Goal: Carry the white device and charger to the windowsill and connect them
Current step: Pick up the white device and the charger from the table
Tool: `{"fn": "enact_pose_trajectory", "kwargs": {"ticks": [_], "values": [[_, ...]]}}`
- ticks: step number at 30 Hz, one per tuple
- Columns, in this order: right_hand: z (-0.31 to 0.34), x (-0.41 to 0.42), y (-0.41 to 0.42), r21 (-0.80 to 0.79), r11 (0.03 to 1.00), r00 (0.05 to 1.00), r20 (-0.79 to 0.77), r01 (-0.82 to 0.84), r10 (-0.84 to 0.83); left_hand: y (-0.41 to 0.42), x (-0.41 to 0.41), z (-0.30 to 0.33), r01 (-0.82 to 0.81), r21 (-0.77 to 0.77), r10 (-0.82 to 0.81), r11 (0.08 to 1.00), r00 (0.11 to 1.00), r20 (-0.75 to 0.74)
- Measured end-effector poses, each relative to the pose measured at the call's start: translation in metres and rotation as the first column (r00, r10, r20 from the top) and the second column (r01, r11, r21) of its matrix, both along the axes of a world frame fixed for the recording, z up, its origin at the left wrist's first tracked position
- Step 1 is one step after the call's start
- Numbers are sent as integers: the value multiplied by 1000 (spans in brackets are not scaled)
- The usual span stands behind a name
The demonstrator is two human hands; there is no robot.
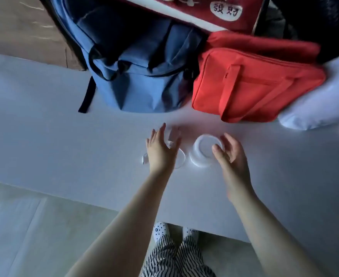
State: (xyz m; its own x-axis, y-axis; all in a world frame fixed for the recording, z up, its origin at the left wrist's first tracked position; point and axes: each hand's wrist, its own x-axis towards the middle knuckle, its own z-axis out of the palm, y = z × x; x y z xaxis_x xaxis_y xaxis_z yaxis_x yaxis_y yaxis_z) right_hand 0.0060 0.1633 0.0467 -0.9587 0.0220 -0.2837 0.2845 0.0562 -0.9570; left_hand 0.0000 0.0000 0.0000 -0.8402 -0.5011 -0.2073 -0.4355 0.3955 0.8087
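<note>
Your arms are bare, no sleeves, w/ left hand [160,150] & right hand [229,154] ungloved. You're wearing black-and-white striped trousers [176,256] & white dotted slippers [160,230].

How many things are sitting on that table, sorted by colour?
Blue: 1, the blue backpack
Red: 1, the red bag
White: 3, the round white device, the white charger with its cable, and a white pillow-like bundle
Total: 5
</note>
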Motion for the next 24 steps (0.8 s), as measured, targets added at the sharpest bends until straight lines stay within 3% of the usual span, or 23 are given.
{"fn": "enact_pose_trajectory", "kwargs": {"ticks": [5,9,13,16,18,20,24], "values": [[-30,6,-4,61,998,998,-61,9,-6,16,-2,-25,-69,-234,48,970,994,-94],[-38,6,-11,142,990,989,-145,-5,26,19,2,-29,-91,-194,63,977,987,-145],[-36,2,-17,183,983,985,-170,-11,43,15,2,-19,-166,-51,161,985,982,-103],[-30,2,-21,199,980,987,-160,-1,33,8,6,-13,-248,204,278,947,951,-134],[-27,1,-23,187,982,989,-148,0,28,2,7,-4,-301,486,415,821,898,-146],[-18,-3,-27,165,986,990,-134,-10,32,-6,10,7,-318,705,512,634,855,-75],[3,-15,-40,121,992,997,-73,-28,37,-27,18,21,-282,919,535,276,839,97]]}}
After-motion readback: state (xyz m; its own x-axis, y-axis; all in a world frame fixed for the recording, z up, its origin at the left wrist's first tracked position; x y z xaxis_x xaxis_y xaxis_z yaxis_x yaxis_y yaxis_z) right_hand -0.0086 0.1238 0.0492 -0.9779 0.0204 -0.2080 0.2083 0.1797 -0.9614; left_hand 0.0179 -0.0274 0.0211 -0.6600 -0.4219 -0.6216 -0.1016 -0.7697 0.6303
